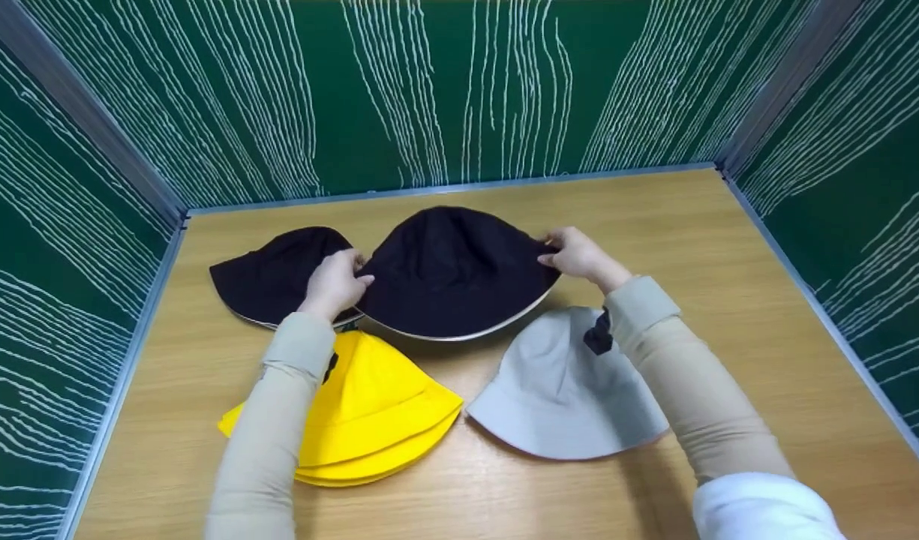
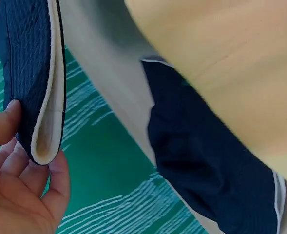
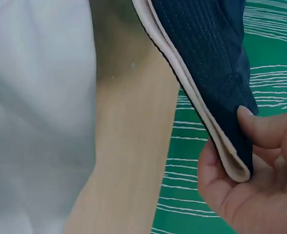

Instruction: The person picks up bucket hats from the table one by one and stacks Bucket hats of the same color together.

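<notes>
Both hands hold a dark bucket hat [image 1: 459, 277] by opposite ends of its brim, above the back middle of the table. In the head view my left hand [image 1: 335, 285] pinches the brim's left end, and my right hand [image 1: 581, 259] pinches the right end. In the left wrist view the left hand [image 2: 26, 185] has its thumb on the dark cloth and its fingers beneath the folded brim, where a pale lining shows. The right wrist view has the right hand [image 3: 260, 161] gripping the other folded brim end in the same manner.
A second dark hat [image 1: 271, 274] lies at the back left, partly behind the left hand. Stacked yellow hats [image 1: 369, 427] sit front left, under the left forearm. A grey hat [image 1: 564, 397] with a black patch lies front right. Green panels [image 1: 504, 90] with white lines enclose the wooden table [image 1: 767, 360].
</notes>
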The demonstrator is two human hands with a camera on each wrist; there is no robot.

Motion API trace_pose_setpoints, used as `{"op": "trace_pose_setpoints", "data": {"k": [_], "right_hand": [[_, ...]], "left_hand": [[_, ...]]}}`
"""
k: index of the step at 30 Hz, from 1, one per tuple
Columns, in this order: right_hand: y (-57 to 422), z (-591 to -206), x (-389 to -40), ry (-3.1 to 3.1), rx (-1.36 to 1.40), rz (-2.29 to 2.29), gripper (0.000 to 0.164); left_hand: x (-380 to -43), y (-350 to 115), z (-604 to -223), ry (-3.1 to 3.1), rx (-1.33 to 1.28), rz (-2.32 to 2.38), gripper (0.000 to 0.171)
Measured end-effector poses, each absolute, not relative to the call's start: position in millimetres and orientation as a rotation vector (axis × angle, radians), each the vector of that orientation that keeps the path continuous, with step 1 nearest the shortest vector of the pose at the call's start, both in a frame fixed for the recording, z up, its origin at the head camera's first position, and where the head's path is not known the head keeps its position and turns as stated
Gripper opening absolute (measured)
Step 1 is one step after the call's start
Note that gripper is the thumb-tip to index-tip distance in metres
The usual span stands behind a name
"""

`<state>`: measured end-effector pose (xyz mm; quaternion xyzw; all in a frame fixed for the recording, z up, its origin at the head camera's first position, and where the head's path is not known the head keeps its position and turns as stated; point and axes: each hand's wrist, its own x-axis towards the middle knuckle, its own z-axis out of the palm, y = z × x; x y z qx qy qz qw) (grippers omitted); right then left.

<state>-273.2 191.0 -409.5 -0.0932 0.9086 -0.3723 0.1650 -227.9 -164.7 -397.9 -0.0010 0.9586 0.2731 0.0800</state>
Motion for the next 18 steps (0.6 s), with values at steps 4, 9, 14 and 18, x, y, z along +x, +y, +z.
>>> {"op": "trace_pose_setpoints", "data": {"k": [4,9,14,18], "right_hand": [[184,-420,-278,2.582,-0.258,-0.912,0.036],[174,-428,-282,2.591,-0.242,-0.765,0.036],[179,-467,-308,2.617,-0.270,-0.743,0.032],[213,-599,-392,2.687,-0.325,-0.695,0.027]], "left_hand": [[-235,-164,-412,2.889,-0.069,0.725,0.031],[-242,-164,-427,2.899,-0.060,0.678,0.025],[-245,-168,-437,2.881,-0.049,0.699,0.032],[-247,-170,-444,2.872,-0.064,0.691,0.038]]}}
